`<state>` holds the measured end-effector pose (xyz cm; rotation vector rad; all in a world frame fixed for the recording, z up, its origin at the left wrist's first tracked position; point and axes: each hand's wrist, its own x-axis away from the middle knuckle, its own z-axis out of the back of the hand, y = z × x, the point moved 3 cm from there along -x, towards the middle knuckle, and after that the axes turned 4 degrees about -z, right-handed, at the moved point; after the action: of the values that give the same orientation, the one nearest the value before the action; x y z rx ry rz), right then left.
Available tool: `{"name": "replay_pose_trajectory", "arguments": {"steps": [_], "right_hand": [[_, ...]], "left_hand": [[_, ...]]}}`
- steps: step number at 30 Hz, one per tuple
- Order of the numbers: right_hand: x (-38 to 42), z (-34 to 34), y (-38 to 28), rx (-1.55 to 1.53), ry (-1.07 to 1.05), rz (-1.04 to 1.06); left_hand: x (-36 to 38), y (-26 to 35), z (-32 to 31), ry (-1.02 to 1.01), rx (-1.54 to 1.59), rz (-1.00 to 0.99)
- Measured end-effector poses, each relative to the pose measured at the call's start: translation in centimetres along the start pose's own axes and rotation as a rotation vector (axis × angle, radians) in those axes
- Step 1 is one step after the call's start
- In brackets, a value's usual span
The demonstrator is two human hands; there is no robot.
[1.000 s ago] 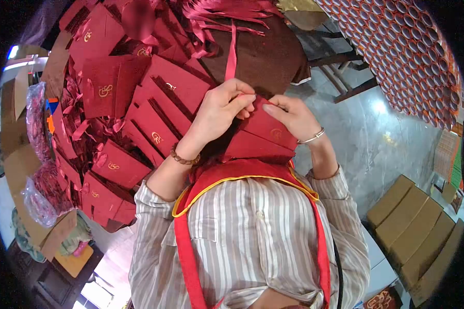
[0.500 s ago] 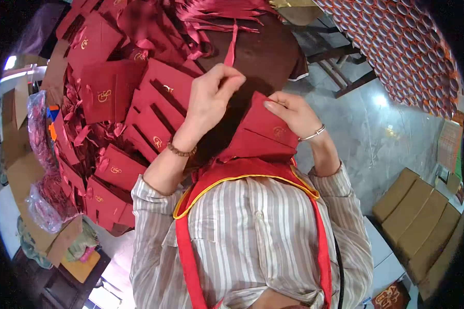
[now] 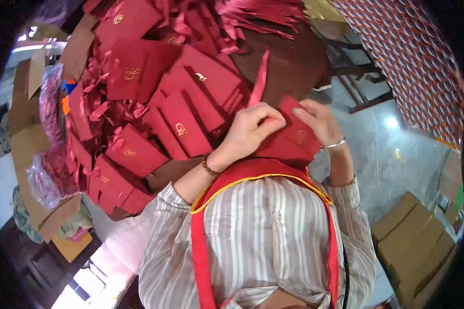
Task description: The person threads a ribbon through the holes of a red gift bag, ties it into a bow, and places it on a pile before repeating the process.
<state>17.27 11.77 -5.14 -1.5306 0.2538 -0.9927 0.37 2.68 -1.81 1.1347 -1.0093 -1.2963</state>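
My left hand [image 3: 255, 127], a beaded bracelet at its wrist, has its fingers pinched on a pink-red ribbon [image 3: 260, 80] whose free end rises above it. That hand is close against the left side of a red bag [image 3: 294, 136] with a gold emblem. My right hand [image 3: 320, 122], with a silver bangle, grips the bag's upper right edge between thumb and fingers. The bag is tilted in front of my red, yellow-edged apron [image 3: 273, 167]. Beyond my hands a bundle of ribbons [image 3: 265, 18] lies on the brown table surface [image 3: 288, 64].
Many similar red bags [image 3: 183, 123] with ribbons are heaped on the left. Plastic-wrapped bundles [image 3: 50, 103] lie beyond them. A large array of round-topped items [image 3: 407, 62] is at the upper right, near a dark wooden frame [image 3: 363, 87]. Cardboard boxes [image 3: 412, 237] stand lower right.
My left hand has come down and closer to the bag, with the ribbon still in its fingers. My right hand still holds the bag. The whole view has shifted.
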Motion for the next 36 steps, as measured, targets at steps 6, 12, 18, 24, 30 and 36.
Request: {"name": "replay_pose_trajectory", "arguments": {"steps": [6, 12, 18, 24, 30, 36], "right_hand": [[0.8, -0.5, -0.6, 0.028, -0.045, -0.03], [1.4, -0.5, -0.7, -0.068, -0.01, -0.043], [1.4, 0.0, -0.5, 0.037, -0.02, -0.037], [1.7, 0.2, -0.7, -0.021, -0.097, 0.01], [1.6, 0.4, -0.8, 0.006, -0.116, 0.029], [1.7, 0.2, -0.7, 0.033, -0.115, 0.043]], "left_hand": [[-1.2, -0.9, -0.4, 0.154, -0.066, -0.057], [-1.6, -0.5, -0.6, 0.129, -0.123, -0.07], [-1.2, 0.2, -0.2, 0.058, -0.268, -0.044], [-1.4, 0.4, -0.1, 0.111, -0.373, -0.173], [-1.3, 1.2, -1.2, 0.116, -0.386, -0.255], [-0.9, 1.1, -2.2, 0.074, -0.408, -0.328]]}}
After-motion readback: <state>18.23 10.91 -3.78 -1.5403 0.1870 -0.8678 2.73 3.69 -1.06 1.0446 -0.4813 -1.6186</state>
